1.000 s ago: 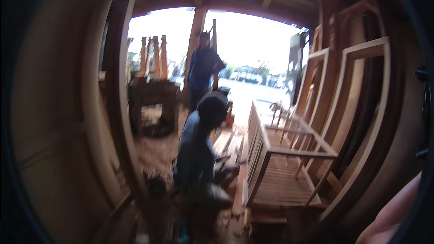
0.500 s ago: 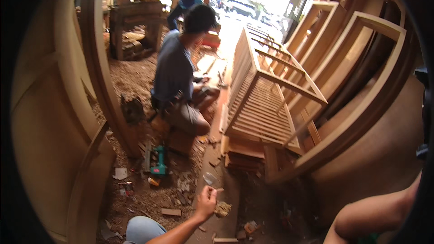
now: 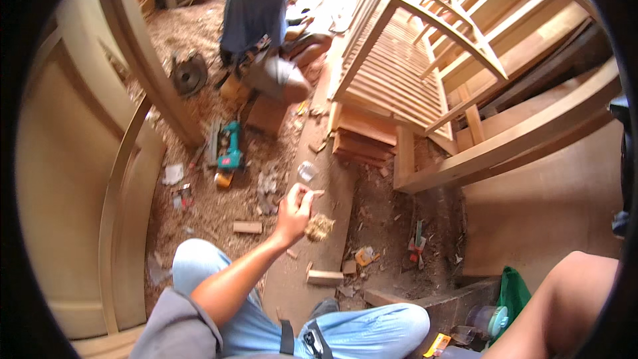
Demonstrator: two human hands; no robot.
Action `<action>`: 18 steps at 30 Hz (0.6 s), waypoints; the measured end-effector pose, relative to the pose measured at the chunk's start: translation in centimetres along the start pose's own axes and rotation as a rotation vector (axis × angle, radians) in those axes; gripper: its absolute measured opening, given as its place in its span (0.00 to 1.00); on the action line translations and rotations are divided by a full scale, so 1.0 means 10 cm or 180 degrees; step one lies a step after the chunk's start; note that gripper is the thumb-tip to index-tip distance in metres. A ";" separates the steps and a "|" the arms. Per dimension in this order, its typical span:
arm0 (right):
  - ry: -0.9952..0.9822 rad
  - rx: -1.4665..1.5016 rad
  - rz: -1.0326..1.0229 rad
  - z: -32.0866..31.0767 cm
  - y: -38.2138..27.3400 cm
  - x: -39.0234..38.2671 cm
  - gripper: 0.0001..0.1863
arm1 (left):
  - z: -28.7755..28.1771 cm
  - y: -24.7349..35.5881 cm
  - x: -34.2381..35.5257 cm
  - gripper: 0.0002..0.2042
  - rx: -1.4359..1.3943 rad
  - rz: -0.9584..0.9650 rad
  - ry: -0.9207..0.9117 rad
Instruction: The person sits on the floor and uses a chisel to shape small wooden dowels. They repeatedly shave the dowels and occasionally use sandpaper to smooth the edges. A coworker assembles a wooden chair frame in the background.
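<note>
Workshop floor (image 3: 199, 216) was strewn with shavings and offcuts; all clock directions below were taken from the left hand. At 9 o'clock a large curved wooden panel (image 3: 66, 179) was stood up. At 1 o'clock a slatted wooden frame (image 3: 392, 70) was set down, open side facing right. Near 12, well apart, a co-worker (image 3: 251, 16) was seated low. Flat plank (image 3: 337, 199) was laid underneath, long axis about 12 to 6. Between 3 and 4, what looked like the bare right arm (image 3: 565, 299) was partly cut off by the rim; its hand was not shown, so its state couldn't be told. Teal power tool (image 3: 230, 146) was parked between 10 and 11.

Left hand (image 3: 293, 214) was extended over the plank, fingers curled and pinched to the thumb, apparently on a pale sliver (image 3: 319, 193); contact was blurred. Straw-coloured clump (image 3: 319, 227) was placed at 4, just beside the palm; touching or apart couldn't be told. Clear piece (image 3: 307, 171) was located just past 12, near the fingertips. Sliver's long axis was pointed roughly to 3. Left hand was clearly the nearer one.
</note>
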State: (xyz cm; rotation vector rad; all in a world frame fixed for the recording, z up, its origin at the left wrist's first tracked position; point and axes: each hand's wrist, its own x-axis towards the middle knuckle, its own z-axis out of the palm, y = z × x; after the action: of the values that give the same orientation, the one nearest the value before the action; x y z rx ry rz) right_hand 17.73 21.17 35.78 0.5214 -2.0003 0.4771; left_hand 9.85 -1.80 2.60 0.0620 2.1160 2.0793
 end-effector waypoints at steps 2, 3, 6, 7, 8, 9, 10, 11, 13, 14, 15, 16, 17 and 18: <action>0.0026 0.0028 -0.0018 -0.04 -0.01 0.00 0.20 | -0.03 0.03 -0.01 0.08 -0.0060 0.0038 0.0029; 0.0014 0.0044 -0.0012 -0.05 -0.01 0.03 0.20 | -0.05 0.07 -0.01 0.08 -0.0080 -0.0015 0.0026; 0.0048 0.0040 -0.0061 -0.07 0.00 0.00 0.20 | -0.06 0.09 0.02 0.09 -0.0227 -0.0007 0.0097; 0.0071 0.0040 -0.0079 -0.07 -0.01 -0.02 0.20 | -0.06 0.09 0.03 0.09 -0.0126 0.0008 0.0144; 0.0076 0.0036 -0.0082 -0.08 -0.01 -0.03 0.20 | -0.06 0.09 0.04 0.09 -0.0073 0.0091 0.0116; 0.0083 0.0046 -0.0071 -0.09 -0.02 -0.04 0.21 | -0.08 0.08 0.02 0.08 0.0002 -0.0095 0.0053; 0.0102 0.0067 -0.0084 -0.12 -0.03 -0.03 0.21 | -0.07 0.08 0.02 0.08 0.0087 -0.0265 0.0046; 0.0146 0.0079 -0.0107 -0.13 -0.04 -0.04 0.21 | -0.07 0.08 0.01 0.08 -0.0108 -0.0210 0.0018; 0.0191 0.0081 -0.0172 -0.16 -0.04 -0.03 0.21 | -0.07 0.07 0.00 0.08 -0.0090 -0.0146 0.0022; 0.0207 0.0074 -0.0204 -0.16 -0.04 -0.02 0.21 | -0.07 0.07 -0.02 0.08 -0.0060 -0.0157 0.0012; 0.0245 0.0059 -0.0265 -0.18 -0.04 -0.02 0.21 | -0.06 0.08 -0.02 0.08 -0.0065 -0.0069 0.0007; 0.0254 0.0062 -0.0295 -0.17 -0.04 -0.02 0.21 | -0.05 0.09 -0.02 0.08 -0.0173 -0.0117 -0.0009; 0.0269 0.0068 -0.0326 -0.19 -0.04 -0.01 0.21 | -0.04 0.10 -0.05 0.08 -0.0145 -0.0132 0.0016; 0.0288 0.0064 -0.0375 -0.19 -0.05 -0.01 0.21 | -0.04 0.12 -0.03 0.08 -0.0146 -0.0133 0.0007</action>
State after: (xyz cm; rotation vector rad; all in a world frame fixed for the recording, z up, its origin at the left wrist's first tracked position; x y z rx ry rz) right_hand 19.44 21.81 36.57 0.6159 -1.8687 0.4409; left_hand 10.03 -2.18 3.81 0.0095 2.0516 2.1040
